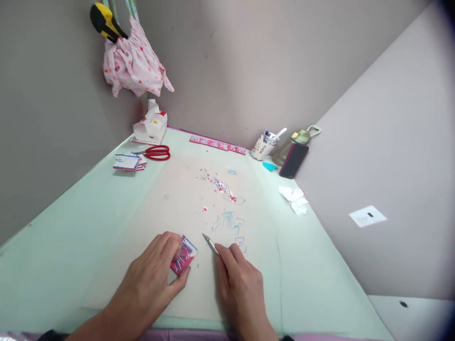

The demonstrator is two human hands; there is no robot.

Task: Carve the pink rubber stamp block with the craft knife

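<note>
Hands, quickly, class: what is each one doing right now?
Left hand: closed on a small red, white and blue paper piece.
Right hand: closed on a craft knife.

A small red, white and blue paper piece (184,256) lies tilted beside a thin knife (210,243) (blade pointing away).

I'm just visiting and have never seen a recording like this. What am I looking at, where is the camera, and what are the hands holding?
There is no machine: a person wears a camera on the head, looking down at their own hands on a green table. The left hand pinches a small red, white and blue card on a brown mat. The right hand holds a thin knife, tip near the card. Paper scraps lie further back, with red scissors, a card stack, a phone and a pen cup.
</note>
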